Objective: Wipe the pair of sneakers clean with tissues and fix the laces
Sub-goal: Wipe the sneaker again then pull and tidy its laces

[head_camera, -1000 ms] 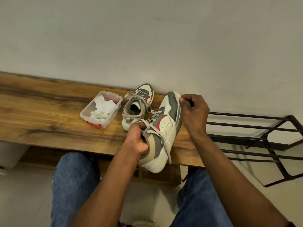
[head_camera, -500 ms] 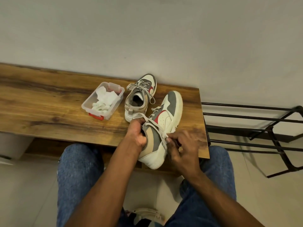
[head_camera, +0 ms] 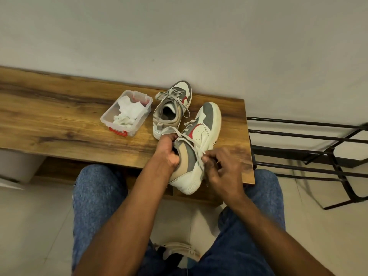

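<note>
Two white, grey and tan sneakers with red marks lie on a wooden bench (head_camera: pixel 59 124). The far sneaker (head_camera: pixel 171 110) stands upright by the wall, laces loose. The near sneaker (head_camera: pixel 197 144) lies tilted on its side, heel over the bench's front edge. My left hand (head_camera: pixel 168 150) grips its collar at the opening. My right hand (head_camera: pixel 223 166) pinches a grey lace (head_camera: pixel 196 150) at the sneaker's side. A clear plastic box (head_camera: pixel 144 100) left of the sneakers holds crumpled white tissues (head_camera: pixel 127 114).
A black metal rack (head_camera: pixel 318 148) stands right of the bench. The wall runs close behind the sneakers. My knees in blue jeans (head_camera: pixel 95 196) sit under the bench's front edge, above a tiled floor.
My right hand left the near sneaker's toe, came down to its side and took hold of the lace. My left hand kept its grip on the collar.
</note>
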